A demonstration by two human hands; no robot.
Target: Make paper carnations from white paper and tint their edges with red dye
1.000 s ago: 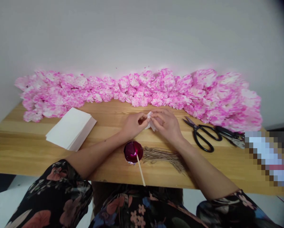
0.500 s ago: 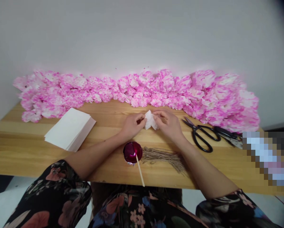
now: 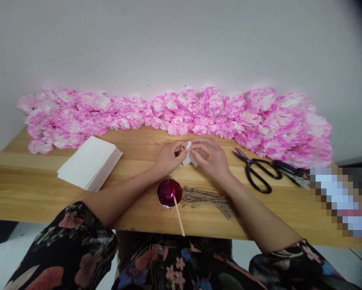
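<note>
Pinching the left edge of a small piece of white tissue (image 3: 186, 161), the left hand (image 3: 170, 157) has its thumb and forefinger drawn together, the other fingers curled loosely behind them. The right hand (image 3: 213, 158) grips the same tissue from the right, thumb against bent fingers, so that the tissue sits between the two sets of fingertips, creased and gathered at its middle, with its lower corners spread apart. Whether it touches the table (image 3: 138, 215) below cannot be told. Nearer the person, just below the left wrist, stands a round dish (image 3: 165, 192) of dark magenta liquid; a pale stick (image 3: 179, 219) leans out of it toward the table's front edge. Right beside the dish lies a bundle of thin brown stems (image 3: 207, 196), its far end close to the right forearm. Left of the hands, well apart from them, is a stack of white paper (image 3: 88, 161), set at an angle. To the right lie black-handled scissors (image 3: 249, 162), blades slightly parted, and next to them a second black-handled tool (image 3: 285, 166), partly hidden by a pixelated patch. Pink and white flowers (image 3: 177, 127) stretch along the back, against a grey wall (image 3: 169, 44).
</note>
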